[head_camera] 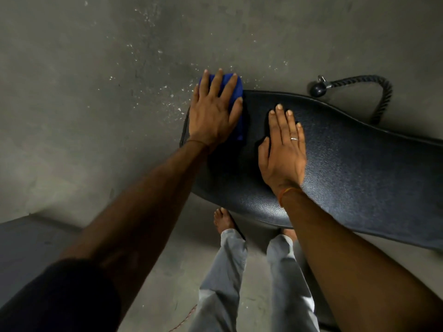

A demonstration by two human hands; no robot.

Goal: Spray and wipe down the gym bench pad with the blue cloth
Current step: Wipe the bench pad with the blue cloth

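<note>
Two hands are seen on the bench pad (347,164), both flat and held apart.

Left hand (214,116): fingers straight and spread, palm down, pressed on the blue cloth (238,133). Nothing is gripped or pinched; the cloth is only pinned under palm and fingers.

Blue cloth: located at the far-left end of the pad, on the rounded corner. Its far edge is seen past the fingertips, over the pad rim. Its right edge shows beside the little finger.

Right hand (282,149): fingers straight and close together, thumb slightly out, laid palm down directly on the bare black pad, just right of the cloth. No contact with the cloth is seen. A ring (294,138) is worn on one finger and an orange thread (287,191) on the wrist.

Pad: black, textured, run from the left end toward the right edge of view.

Rope handle (359,80) with a ball end is lying on the concrete floor (96,92), beyond the pad's far edge. Grey trousers (223,271) and a bare foot (223,219) are seen at the near side, below the pad.
</note>
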